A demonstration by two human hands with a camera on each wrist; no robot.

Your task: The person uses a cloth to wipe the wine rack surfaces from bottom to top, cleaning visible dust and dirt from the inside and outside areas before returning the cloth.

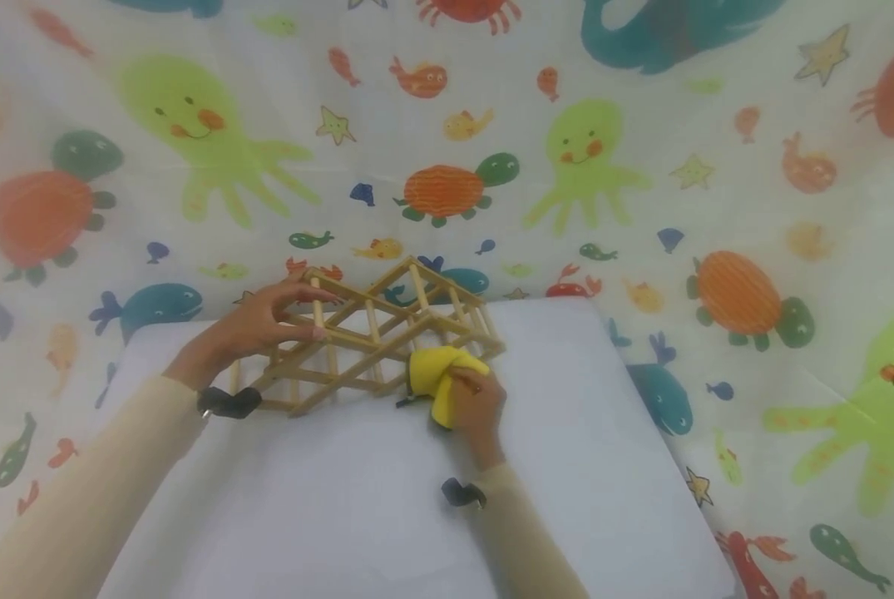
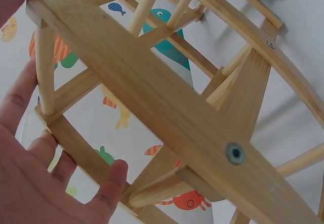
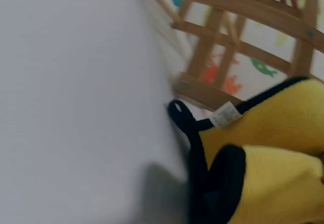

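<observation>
A lattice rack of pale wood (image 1: 358, 366), made of crossed slats and round dowels, stands on the white tabletop. My left hand (image 1: 255, 320) grips its upper left corner, thumb and fingers on either side of an end dowel. Up close in the left wrist view, the left fingers (image 2: 55, 183) lie along the slats and metal bolts show in the wood. My right hand (image 1: 480, 412) pinches a folded yellow cloth (image 1: 427, 370) against the rack's front right side. Black edging, a hanging loop and a white label show on the cloth (image 3: 283, 113) in the right wrist view.
The white table (image 1: 357, 507) stretches in front of the rack. Right behind it hangs a curtain (image 1: 514, 258) printed with sea animals. Black straps circle both wrists.
</observation>
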